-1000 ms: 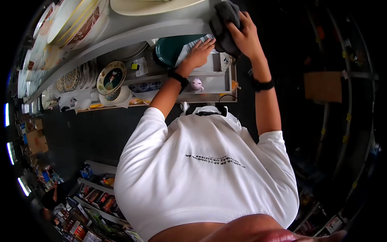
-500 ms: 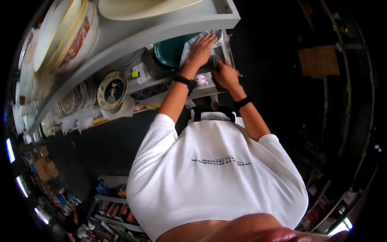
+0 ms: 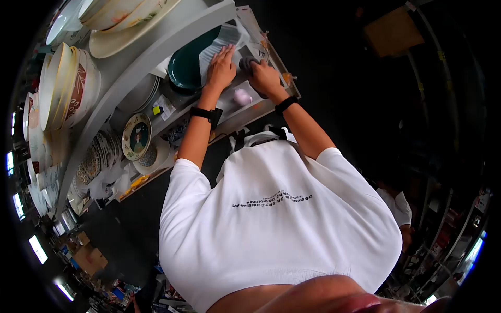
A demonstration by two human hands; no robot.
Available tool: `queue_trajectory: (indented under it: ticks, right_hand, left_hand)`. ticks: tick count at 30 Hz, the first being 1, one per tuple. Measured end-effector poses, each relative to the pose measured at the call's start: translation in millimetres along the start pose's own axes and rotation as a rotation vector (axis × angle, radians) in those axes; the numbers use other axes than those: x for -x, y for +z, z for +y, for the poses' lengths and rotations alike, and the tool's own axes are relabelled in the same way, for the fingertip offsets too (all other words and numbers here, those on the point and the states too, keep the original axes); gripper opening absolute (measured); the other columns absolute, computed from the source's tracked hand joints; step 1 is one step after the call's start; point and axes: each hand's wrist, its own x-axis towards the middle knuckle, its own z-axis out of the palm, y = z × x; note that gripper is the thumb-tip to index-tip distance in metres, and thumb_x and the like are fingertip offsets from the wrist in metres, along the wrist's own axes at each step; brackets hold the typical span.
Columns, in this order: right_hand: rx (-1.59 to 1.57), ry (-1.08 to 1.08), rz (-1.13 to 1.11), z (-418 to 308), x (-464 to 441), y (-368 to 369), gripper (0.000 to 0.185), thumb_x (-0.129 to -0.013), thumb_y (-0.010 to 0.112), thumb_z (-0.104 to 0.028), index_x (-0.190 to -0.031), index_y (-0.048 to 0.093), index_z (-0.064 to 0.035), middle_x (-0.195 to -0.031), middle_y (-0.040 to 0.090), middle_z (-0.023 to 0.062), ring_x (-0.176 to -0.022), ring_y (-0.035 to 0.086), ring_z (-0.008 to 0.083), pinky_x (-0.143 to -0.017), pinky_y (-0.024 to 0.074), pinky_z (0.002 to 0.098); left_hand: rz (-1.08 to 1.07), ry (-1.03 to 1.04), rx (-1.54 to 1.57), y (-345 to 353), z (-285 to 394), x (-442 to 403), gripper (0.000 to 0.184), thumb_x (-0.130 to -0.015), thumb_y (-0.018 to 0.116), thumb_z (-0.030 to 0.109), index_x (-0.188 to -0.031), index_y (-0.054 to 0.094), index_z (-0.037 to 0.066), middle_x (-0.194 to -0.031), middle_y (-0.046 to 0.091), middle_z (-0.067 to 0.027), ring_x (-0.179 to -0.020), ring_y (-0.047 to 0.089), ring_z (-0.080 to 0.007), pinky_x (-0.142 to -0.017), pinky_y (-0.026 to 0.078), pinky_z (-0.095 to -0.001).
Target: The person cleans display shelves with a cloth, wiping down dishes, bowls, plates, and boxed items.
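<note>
My left hand (image 3: 221, 70) lies with fingers stretched out on a white, ribbed-looking sheet (image 3: 225, 39). That sheet rests partly over a dark green oval dish (image 3: 183, 63) on the shelf. My right hand (image 3: 264, 79) is closed round a dark grey, soft-looking bundle (image 3: 247, 63) that seems to be a cloth. Just beyond it stands something clear like glass (image 3: 259, 50). A small pink object (image 3: 242, 97) sits below, between my forearms.
Bowls (image 3: 62, 86) stand nested on the upper grey shelf (image 3: 201, 23), whose edge overhangs the lower one. A portrait plate (image 3: 137, 136), a row of stacked plates (image 3: 96, 156) and a yellow tag (image 3: 157, 110) are at left. Another person's white sleeve (image 3: 402, 208) shows at right.
The view has turned, so the shelf and both hands sit further left. My left hand stays flat on the sheet. More of the grey bundle in my right hand now shows.
</note>
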Motion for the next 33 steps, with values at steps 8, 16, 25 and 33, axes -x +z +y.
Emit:
queue_trajectory:
  ticks: [8,16,25,33]
  right_hand:
    - [-0.087,-0.136,-0.121,21.4,12.1,-8.0,0.046,-0.082,0.071,-0.034,-0.118,0.060,-0.0083,-0.107,0.059,0.0249,-0.092,0.064,0.0449,-0.080,0.0542,0.0490]
    - [-0.172,-0.203,0.067,97.8,-72.4,14.9,0.051,-0.088,0.071,-0.036,-0.126,0.061,-0.0041,-0.117,0.059,0.0228,-0.105,0.060,0.0398,-0.087,0.0508,0.0426]
    - [-0.212,-0.361,-0.056,111.8,-115.3,62.9,0.050,-0.087,0.069,-0.028,-0.129,0.059,-0.0044,-0.116,0.056,0.0232,-0.107,0.058,0.0413,-0.093,0.0484,0.0428]
    - [-0.099,-0.133,-0.098,57.5,-75.6,25.3,0.051,-0.084,0.068,-0.034,-0.127,0.062,-0.0089,-0.122,0.055,0.0299,-0.106,0.059,0.0466,-0.090,0.0511,0.0462]
  left_hand:
    - [-0.177,-0.001,-0.108,-10.0,26.9,119.9,0.043,-0.085,0.057,0.003,-0.129,0.057,0.007,-0.149,0.043,-0.0149,-0.137,0.041,-0.0346,-0.110,0.038,-0.0412]
    - [0.062,-0.285,-0.052,-40.5,9.0,158.7,0.041,-0.082,0.057,0.002,-0.124,0.060,0.005,-0.142,0.048,-0.0192,-0.131,0.047,-0.0364,-0.108,0.039,-0.0445]
    - [0.159,-0.418,-0.158,-50.9,4.4,153.7,0.026,-0.083,0.059,0.006,-0.108,0.062,0.005,-0.127,0.059,-0.0158,-0.120,0.055,-0.0357,-0.097,0.046,-0.0442]
    - [0.201,-0.393,-0.134,-31.0,1.4,109.6,0.034,-0.086,0.069,0.025,-0.117,0.059,0.014,-0.085,0.067,-0.0084,-0.076,0.067,-0.0307,-0.071,0.055,-0.0412]
